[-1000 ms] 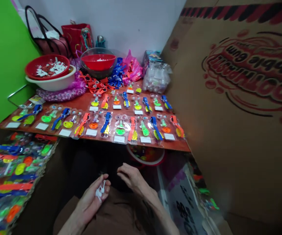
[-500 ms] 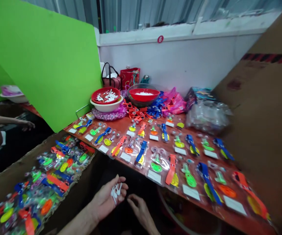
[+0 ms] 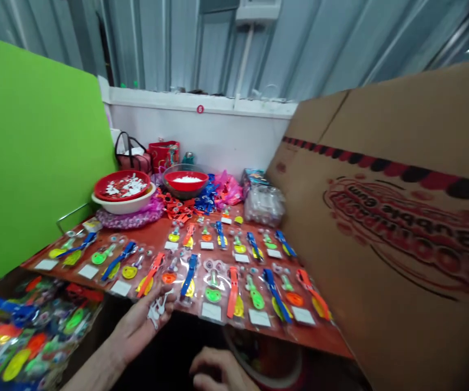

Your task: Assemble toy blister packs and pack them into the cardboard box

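Observation:
My left hand (image 3: 140, 320) rises at the front edge of the orange-red table (image 3: 324, 339), its fingers curled on a small bunch of white plastic pieces (image 3: 156, 309). Just beyond it lie clear packets of bright toys with white labels, the nearest an orange strap toy (image 3: 150, 274). At the bottom of the view, my right hand (image 3: 218, 369) hangs below the table edge with its fingers loosely curled. It holds nothing I can see and sits beside the rim of a round tub (image 3: 267, 364). Part of that hand is cut off by the frame.
A red bowl of white pieces (image 3: 122, 187) sits in a white basin at the table's back left, beside a red bowl (image 3: 185, 182) inside a glass one. A green board (image 3: 30, 157) stands left, a large cardboard carton (image 3: 393, 233) right, and a box of packets (image 3: 34, 331) lower left.
My view has tilted up and swung left of the table's middle. My left hand has risen to the table edge with the white pieces, and my right hand has dropped lower.

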`<act>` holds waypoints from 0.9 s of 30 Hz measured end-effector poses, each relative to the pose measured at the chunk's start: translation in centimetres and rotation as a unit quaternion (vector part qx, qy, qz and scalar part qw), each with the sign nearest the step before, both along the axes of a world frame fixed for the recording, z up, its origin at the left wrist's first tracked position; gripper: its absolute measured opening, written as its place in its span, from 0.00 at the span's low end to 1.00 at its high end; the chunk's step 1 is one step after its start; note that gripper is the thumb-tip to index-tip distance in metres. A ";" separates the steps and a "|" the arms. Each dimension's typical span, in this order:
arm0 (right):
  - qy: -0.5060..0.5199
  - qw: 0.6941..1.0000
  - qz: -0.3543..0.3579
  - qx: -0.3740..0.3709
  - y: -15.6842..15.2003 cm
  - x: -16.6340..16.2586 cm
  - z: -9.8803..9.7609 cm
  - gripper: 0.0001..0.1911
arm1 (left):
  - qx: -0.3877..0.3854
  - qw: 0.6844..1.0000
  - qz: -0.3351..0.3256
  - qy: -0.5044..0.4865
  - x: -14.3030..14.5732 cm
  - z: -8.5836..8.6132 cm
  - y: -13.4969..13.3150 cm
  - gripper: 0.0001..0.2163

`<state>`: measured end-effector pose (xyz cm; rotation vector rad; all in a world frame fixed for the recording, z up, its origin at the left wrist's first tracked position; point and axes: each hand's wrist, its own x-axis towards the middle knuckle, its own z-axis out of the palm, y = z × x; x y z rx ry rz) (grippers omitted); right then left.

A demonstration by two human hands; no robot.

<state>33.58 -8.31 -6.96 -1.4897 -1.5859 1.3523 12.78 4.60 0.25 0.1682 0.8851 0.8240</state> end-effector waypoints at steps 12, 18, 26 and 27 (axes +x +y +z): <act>0.208 0.967 -0.042 -0.139 -6.4 -5.8 -5.2 0.11 | -0.129 0.980 -0.147 0.035 5.1 -2.6 -9.3 0.12; 0.256 0.953 -0.070 -0.147 -7.9 -7.3 -8.8 0.11 | -0.149 0.980 -0.133 0.020 3.8 -6.4 -12.5 0.10; 0.234 0.960 -0.060 -0.139 -5.3 -7.7 -10.2 0.25 | -0.082 0.994 -0.071 -0.012 2.9 -3.2 -9.1 0.12; 0.226 0.962 -0.056 -0.142 -5.2 -7.9 -10.6 0.26 | -0.074 0.995 -0.066 -0.013 2.7 -2.6 -8.5 0.12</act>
